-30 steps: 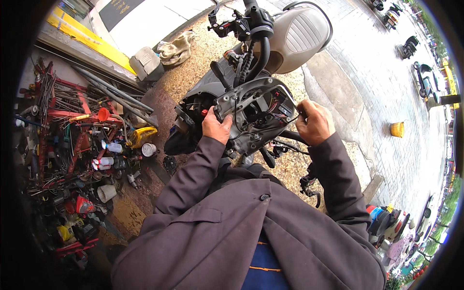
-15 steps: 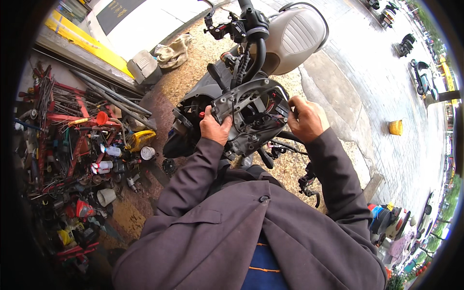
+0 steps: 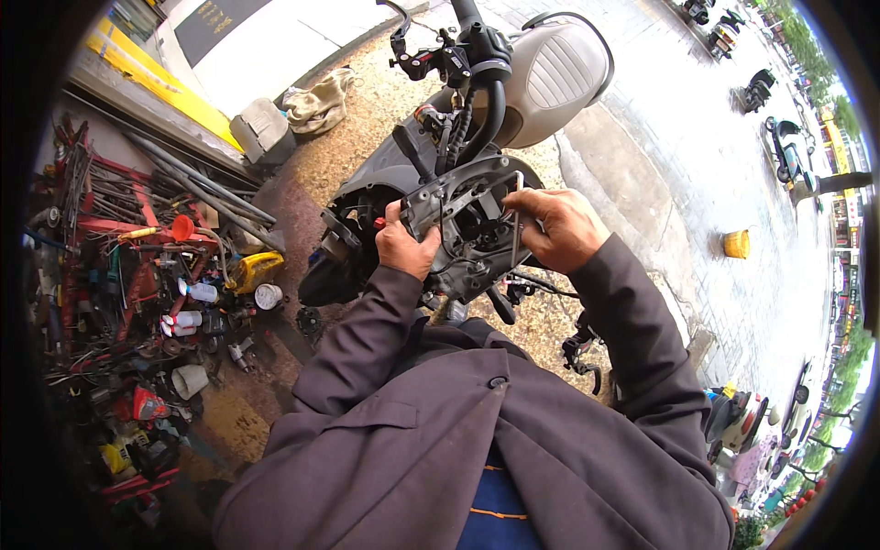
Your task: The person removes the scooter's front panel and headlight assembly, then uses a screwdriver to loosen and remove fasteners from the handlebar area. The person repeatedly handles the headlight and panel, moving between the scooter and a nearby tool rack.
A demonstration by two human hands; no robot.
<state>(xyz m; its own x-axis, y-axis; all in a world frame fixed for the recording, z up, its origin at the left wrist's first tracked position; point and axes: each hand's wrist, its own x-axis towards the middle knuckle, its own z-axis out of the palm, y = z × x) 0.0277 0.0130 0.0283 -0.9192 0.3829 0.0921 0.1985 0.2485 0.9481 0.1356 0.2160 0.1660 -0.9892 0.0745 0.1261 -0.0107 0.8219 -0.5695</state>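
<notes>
While left hand (image 3: 404,249) clasps left edge of grey housing (image 3: 469,277), right hand (image 3: 566,227) pinches thin metal rod (image 3: 516,236) between thumb and fingers. Rod is before housing's right part, long axis nearly fore-and-aft, right hand nearer. Whether rod touches housing, cannot tell.

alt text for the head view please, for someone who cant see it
The left hand grips an open grey housing on a scooter while the right hand holds a thin metal rod over it. A cluttered red tool rack is at left, a yellow bucket at right.
</notes>
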